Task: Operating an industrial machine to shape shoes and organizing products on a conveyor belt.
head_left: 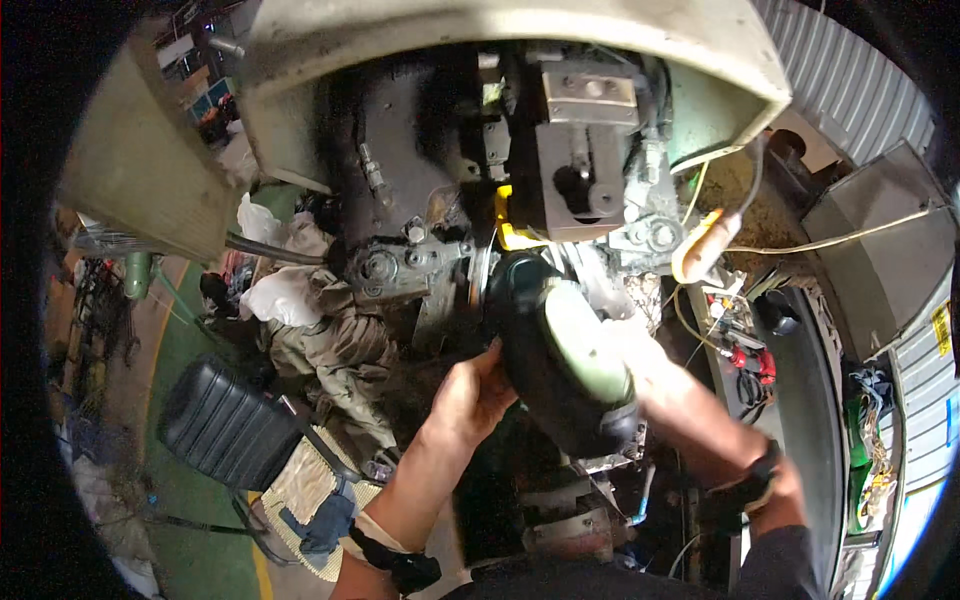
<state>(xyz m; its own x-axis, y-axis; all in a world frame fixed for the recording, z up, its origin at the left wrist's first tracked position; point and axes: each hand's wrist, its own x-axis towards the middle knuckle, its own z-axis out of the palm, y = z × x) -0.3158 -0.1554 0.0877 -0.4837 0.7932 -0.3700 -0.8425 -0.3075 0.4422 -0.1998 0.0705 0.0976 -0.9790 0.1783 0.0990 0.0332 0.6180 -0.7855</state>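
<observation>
In the middle of the head view is a large, dark, rounded, elongated thing [530, 370] with a glossy pale green panel; its exact kind does not show. My left hand [475, 395] is closed on its left side, thumb toward the top. On its right side is my right hand [632, 345], washed out by glare, with its fingers hidden. The thing tilts, its far end just short of a greasy machine [590, 175] with a yellow part [510, 220] low on its front.
A pale hood [520, 25] arches over the machine. An orange lamp [705, 245] hangs from a cable at right. Below it are red-handled tools [755, 365] beside a dark bench [800, 430]. At left stand a black chair [225, 420] and crumpled olive cloth [325, 345], perhaps worn clothing.
</observation>
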